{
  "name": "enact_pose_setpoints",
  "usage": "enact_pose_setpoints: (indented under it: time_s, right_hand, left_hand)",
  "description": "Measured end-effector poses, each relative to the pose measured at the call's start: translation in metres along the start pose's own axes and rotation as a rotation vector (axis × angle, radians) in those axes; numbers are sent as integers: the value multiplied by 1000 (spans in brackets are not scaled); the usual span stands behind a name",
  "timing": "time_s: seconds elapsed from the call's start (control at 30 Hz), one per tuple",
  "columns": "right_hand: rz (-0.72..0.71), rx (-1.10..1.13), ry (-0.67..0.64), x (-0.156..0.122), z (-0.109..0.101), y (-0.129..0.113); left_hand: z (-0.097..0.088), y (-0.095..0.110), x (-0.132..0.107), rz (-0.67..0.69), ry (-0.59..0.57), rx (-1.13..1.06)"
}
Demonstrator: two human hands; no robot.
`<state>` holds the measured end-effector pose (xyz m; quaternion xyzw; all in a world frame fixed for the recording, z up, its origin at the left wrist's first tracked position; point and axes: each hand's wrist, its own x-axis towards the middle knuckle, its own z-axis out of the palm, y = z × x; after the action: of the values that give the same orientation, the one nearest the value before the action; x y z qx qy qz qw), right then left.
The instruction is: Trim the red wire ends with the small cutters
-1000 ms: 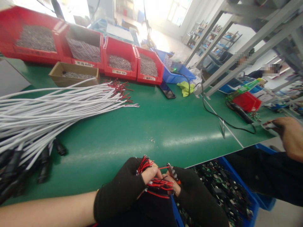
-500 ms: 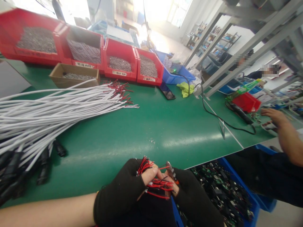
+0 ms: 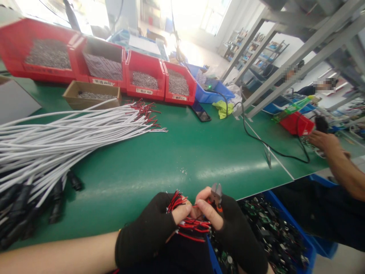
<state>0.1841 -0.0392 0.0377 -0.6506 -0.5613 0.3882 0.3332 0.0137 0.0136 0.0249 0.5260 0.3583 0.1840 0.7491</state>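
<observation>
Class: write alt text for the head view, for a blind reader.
In black fingerless gloves, the left hand grips a bundle of thin red wires and the right hand holds small metal cutters, at a green workbench bearing long white cables.

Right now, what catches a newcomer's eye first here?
The fan of white cables across the left of the green table. Then the row of red bins at the back, full of small grey parts. Nearest, the left hand clutches red wires while the right hand holds cutters.
</observation>
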Motion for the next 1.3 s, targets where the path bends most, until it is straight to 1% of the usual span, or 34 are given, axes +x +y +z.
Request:
enact_pose_setpoints:
  time_s: [0.07, 0.17, 0.2, 0.27, 0.33, 0.4, 0.47, 0.53, 0.63, 0.7, 0.77, 0.83, 0.9, 0.97, 1.07, 1.17, 1.3]
  right_hand:
    - [-18, -39, -15, -2, 3, 2]
    - [-106, -68, -81, -10, 1, 13]
    - [-137, -92, -84, -13, -2, 16]
    - [-141, -135, -36, -16, -8, 17]
    - [-133, -134, -6, -14, -14, 10]
    - [-136, -78, 7, -8, -19, -2]
    - [-153, -75, 65, -1, -19, -13]
    - [-173, -137, 87, 4, -16, -20]
    - [-170, -200, -5, 4, -6, -22]
    - [-157, -223, -27, 3, 1, -21]
    - [-222, -278, 31, 3, 6, -20]
    - [-329, -344, 92, 2, 10, -19]
    - [-375, -389, 117, 2, 12, -18]
    - [-323, -396, 99, 1, 14, -17]
    - [-255, -340, 107, 2, 15, -16]
    - [-238, -273, 114, 4, 14, -17]
    - [-203, -202, 47, 8, 13, -23]
  left_hand:
    - [1, -4, 1, -6, 50, -13]
    - [2, -8, 3, 11, 86, 8]
    - [2, -8, 4, 20, 90, 17]
    - [3, -8, 5, 28, 105, 29]
    - [3, -9, 5, 38, 108, 32]
    - [3, -12, 4, 57, 73, 16]
    - [3, -15, 3, 71, 45, -5]
    - [3, -17, 3, 103, 26, -42]
    - [4, -16, 3, 174, -34, -165]
    - [4, -13, 2, 197, -71, -238]
    - [5, -12, 2, 203, -80, -259]
    - [5, -13, 3, 207, -77, -247]
    - [6, -18, 4, 226, -59, -214]
    - [5, -24, 6, 252, -35, -164]
    - [5, -26, 8, 268, -15, -124]
    - [5, -23, 8, 281, -39, -130]
    - [5, -19, 8, 320, -77, -156]
